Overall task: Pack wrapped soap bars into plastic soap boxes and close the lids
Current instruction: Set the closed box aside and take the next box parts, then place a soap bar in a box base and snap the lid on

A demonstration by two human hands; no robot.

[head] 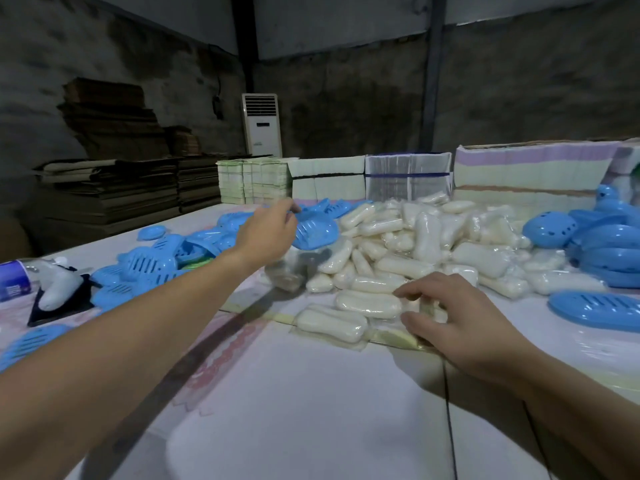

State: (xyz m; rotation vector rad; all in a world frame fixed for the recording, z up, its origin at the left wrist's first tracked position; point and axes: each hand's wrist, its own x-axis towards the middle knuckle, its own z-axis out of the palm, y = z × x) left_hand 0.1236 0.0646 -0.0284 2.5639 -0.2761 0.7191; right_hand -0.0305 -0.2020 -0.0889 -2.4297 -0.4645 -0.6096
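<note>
A big heap of white wrapped soap bars [426, 244] covers the middle of the table. Open blue plastic soap boxes [149, 268] lie scattered to its left. My left hand [268, 232] reaches far out and grips one open blue soap box [317, 232], lifted at the heap's left edge. My right hand [460, 318] rests on the near edge of the heap, fingers curled round a wrapped soap bar [427, 306] that is mostly hidden under them. Two more bars [332, 323] lie just left of that hand.
Closed blue soap boxes [602, 244] are piled at the right, one [595, 310] lying apart nearer me. A water bottle [14, 280] and a white object on a dark cloth [57, 289] sit at the left. Stacked paper bundles [408, 176] line the table's far edge.
</note>
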